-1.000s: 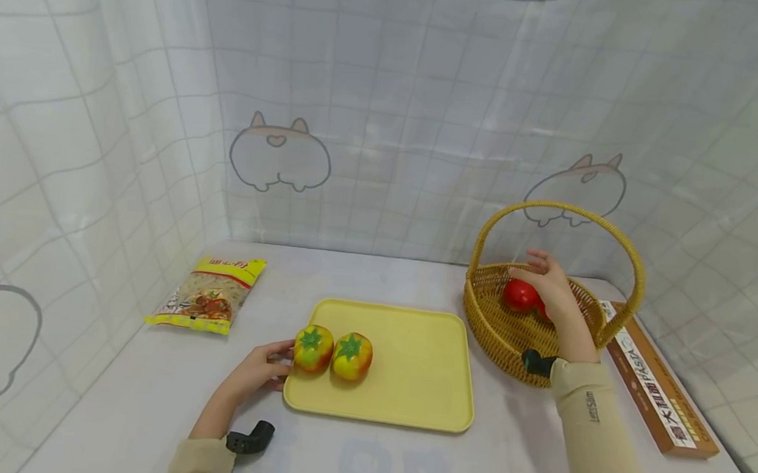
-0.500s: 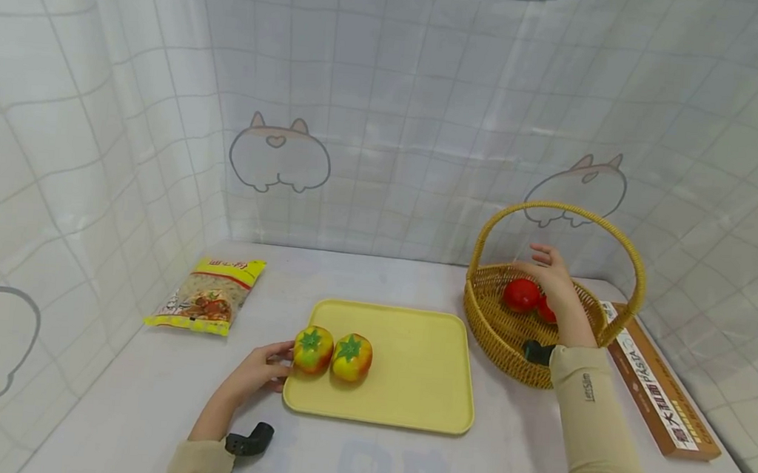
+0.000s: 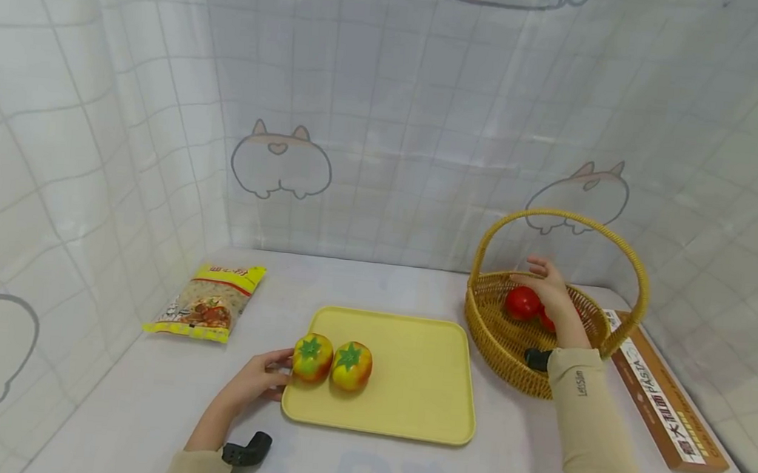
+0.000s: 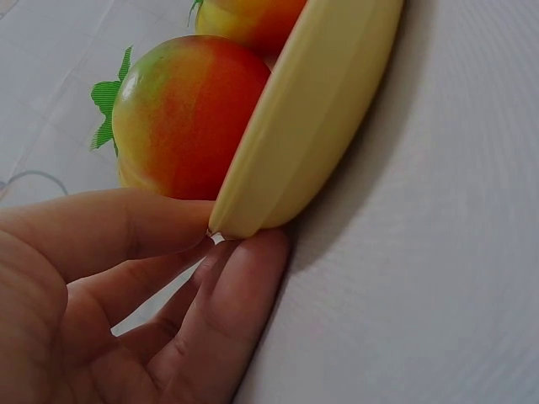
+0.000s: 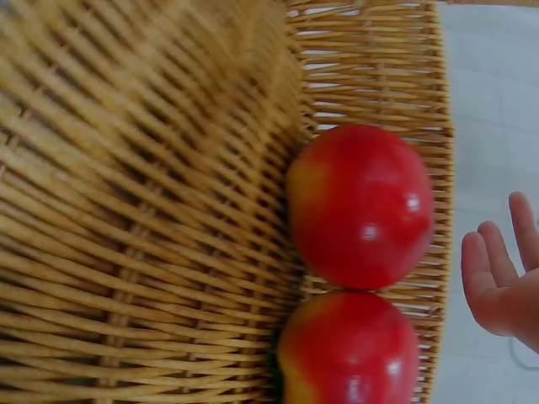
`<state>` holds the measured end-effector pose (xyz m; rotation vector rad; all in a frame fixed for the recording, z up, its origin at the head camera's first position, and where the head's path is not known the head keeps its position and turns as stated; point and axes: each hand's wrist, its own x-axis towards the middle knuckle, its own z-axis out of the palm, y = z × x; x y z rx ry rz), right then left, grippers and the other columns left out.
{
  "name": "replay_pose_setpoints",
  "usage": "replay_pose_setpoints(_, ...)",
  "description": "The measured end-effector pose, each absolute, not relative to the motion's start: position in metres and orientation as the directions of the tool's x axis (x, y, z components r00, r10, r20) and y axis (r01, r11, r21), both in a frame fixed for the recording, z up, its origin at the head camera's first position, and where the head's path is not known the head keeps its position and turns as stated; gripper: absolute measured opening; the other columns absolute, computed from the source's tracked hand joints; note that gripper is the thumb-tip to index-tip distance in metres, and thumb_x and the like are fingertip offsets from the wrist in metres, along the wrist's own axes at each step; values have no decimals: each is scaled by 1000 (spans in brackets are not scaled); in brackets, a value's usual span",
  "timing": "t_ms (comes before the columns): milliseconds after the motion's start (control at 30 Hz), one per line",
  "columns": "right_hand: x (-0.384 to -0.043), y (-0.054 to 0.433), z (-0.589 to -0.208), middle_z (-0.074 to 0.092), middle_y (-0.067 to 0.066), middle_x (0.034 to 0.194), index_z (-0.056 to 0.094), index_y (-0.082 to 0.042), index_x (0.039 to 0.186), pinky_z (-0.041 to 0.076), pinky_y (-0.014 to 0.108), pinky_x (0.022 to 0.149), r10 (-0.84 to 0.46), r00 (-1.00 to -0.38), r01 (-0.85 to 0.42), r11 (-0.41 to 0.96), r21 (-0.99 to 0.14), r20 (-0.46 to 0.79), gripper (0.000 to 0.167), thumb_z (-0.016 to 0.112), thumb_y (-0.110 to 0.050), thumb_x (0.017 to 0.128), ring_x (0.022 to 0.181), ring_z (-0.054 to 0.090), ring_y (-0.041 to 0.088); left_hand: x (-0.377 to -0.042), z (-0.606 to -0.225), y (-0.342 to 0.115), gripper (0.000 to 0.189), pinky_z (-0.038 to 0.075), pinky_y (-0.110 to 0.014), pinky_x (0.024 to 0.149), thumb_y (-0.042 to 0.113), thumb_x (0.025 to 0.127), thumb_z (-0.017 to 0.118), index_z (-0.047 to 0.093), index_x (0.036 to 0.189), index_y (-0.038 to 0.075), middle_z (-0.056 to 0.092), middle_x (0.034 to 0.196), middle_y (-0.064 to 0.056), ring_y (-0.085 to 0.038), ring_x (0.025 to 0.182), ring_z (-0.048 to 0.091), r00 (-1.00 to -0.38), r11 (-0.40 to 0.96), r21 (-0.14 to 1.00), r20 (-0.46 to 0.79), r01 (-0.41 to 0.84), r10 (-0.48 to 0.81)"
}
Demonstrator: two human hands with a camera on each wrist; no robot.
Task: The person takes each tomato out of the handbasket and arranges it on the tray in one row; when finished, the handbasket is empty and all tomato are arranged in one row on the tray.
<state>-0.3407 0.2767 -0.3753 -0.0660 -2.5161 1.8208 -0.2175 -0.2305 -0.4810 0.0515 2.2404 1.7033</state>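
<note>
My left hand is at the left side of the yellow tray, its thumb and fingers pinching the rim, as the left wrist view shows. Just inside that rim sit two yellow-red fruits with green leafy tops, the left fruit beside the right fruit. My right hand hovers over the wicker basket, below its arched handle, fingers spread and holding nothing. Two red apples lie side by side in the basket: one apple shows fully in the right wrist view, the other is cut off below.
A yellow-edged food packet lies at the back left. Right of the basket is a long brown pasta box, partly behind the handle. A white sheet with a grid pattern rises behind the table and along both sides.
My right hand has lifted a little off the apples, uncovering more of the second one. The left hand stays at the tray's rim. The whole head view has shifted slightly.
</note>
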Motion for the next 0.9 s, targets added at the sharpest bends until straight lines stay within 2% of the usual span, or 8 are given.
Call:
replay_pose_setpoints(233, -347, 277, -389, 12, 27, 148, 17, -1, 145, 25, 54, 106, 32, -999, 31, 340, -940, -21, 71, 59, -12, 89, 133, 19, 44, -218, -482, -231, 66, 56, -36, 69, 8, 81, 63, 33, 138, -9, 44, 126, -27, -19, 89, 59, -950, 282, 945, -231, -167, 211)
replay_pose_setpoints(433, -351, 279, -397, 11, 26, 149, 17, -2, 146, 25, 54, 106, 35, -999, 42, 348, -937, -32, 72, 60, -9, 88, 133, 18, 44, -218, -484, -230, 65, 56, -36, 68, 6, 81, 62, 33, 137, -9, 47, 123, -24, -19, 89, 59, -951, 276, 948, -222, -159, 216)
replay_pose_setpoints(800, -351, 282, -404, 6, 28, 149, 18, -4, 147, 27, 55, 104, 10, -1000, 31, 371, -928, -29, 77, 63, -16, 85, 133, 12, 46, -219, -483, -230, 65, 56, -35, 67, 8, 82, 63, 33, 138, -8, 46, 125, -25, -19, 87, 59, -951, 288, 943, -232, -168, 205)
replay_pose_setpoints(900, -351, 283, -405, 6, 28, 149, 18, -4, 147, 25, 56, 105, 14, -999, 39, 392, -919, -36, 77, 62, -12, 85, 134, 11, 46, -219, -483, -229, 65, 56, -35, 68, 8, 82, 63, 34, 138, -8, 46, 125, -24, -19, 87, 59, -951, 292, 941, -238, -174, 198)
